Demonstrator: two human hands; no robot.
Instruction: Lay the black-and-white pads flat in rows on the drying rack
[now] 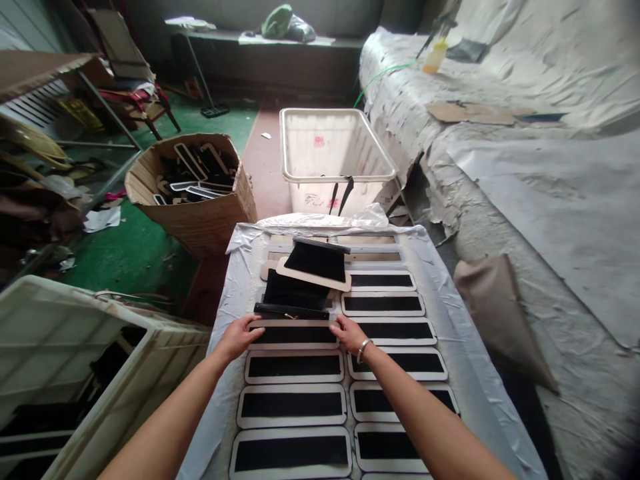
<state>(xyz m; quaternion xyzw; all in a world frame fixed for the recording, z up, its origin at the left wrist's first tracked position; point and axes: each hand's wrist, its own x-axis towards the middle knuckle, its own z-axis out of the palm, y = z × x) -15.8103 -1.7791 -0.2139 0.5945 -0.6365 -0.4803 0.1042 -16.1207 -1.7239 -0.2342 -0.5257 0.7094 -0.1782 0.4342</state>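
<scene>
Apparently, step in hand: aligning a black-centred panel [295,335] lying among the rows on the cloth-covered surface [453,323]. Left hand [241,338] at its left end, right hand [349,335] at its right; each grip has thumb and fingertips at the rim, pinching or merely pressing, cannot tell. Next move probably calls for keeping both ends level. Panel underside hidden; right forearm covers neighbouring panels; nearest row cut off; overlapping loose pieces [317,261] hard to separate.

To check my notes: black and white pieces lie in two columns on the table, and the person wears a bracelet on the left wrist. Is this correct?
Only the side is wrong: the head view shows the bracelet on the right wrist. The pieces lie in two columns on the table.
</scene>
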